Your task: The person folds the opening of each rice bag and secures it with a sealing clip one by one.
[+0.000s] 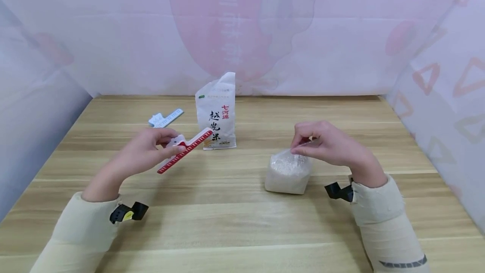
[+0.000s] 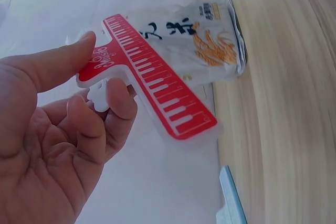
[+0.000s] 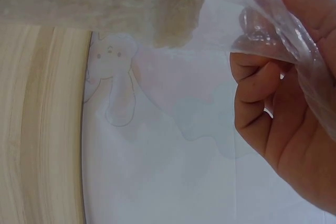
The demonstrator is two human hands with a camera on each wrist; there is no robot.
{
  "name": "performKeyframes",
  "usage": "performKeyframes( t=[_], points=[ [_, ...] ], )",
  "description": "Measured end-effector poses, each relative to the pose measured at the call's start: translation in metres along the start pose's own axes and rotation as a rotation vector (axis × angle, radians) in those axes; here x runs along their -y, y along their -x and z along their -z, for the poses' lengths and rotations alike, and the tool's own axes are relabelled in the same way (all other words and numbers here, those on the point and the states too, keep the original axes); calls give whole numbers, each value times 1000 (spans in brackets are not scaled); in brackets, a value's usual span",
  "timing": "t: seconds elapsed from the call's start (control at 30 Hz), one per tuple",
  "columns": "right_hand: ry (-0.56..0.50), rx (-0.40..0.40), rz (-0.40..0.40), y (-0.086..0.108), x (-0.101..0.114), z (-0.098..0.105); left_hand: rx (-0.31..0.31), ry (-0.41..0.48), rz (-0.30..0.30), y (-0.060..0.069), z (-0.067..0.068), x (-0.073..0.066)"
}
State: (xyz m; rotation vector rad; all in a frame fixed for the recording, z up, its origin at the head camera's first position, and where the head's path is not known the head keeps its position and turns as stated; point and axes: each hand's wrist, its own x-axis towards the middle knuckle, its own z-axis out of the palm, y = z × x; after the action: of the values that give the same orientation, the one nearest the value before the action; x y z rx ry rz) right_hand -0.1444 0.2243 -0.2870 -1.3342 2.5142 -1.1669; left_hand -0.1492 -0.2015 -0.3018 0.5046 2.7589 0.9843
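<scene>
My left hand [image 1: 142, 151] pinches a red and white bag clip [image 1: 185, 153] by its handles, above the table. In the left wrist view, the clip [image 2: 157, 77] shows a piano-key print, with the thumb on its red handle and curled fingers behind. On the right, my right hand [image 1: 326, 144] pinches the gathered top of a clear plastic bag of rice [image 1: 288, 174]. That bag appears to stand upright on the table. The right wrist view shows the film of the bag [image 3: 273, 24] between thumb and fingers.
A white printed rice packet [image 1: 217, 117] stands upright behind and between my hands. Beyond my left hand, a light blue clip [image 1: 166, 118] lies on the wooden table [image 1: 242, 226]. White printed sheets [image 1: 341, 54] wall the table at the back and sides.
</scene>
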Motion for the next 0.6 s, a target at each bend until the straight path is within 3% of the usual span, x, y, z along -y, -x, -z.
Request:
performKeyframes(
  t=[0.2, 0.47, 0.6],
  points=[
    [9, 6, -3, -1, 0, 1, -10, -13, -23, -3, -4, -16],
    [4, 4, -9, 0, 1, 2, -9, 45, -154, -6, -18, -35],
    [0, 0, -17, 0, 1, 3, 6, 46, -180, -9, -26, -46]
  ],
)
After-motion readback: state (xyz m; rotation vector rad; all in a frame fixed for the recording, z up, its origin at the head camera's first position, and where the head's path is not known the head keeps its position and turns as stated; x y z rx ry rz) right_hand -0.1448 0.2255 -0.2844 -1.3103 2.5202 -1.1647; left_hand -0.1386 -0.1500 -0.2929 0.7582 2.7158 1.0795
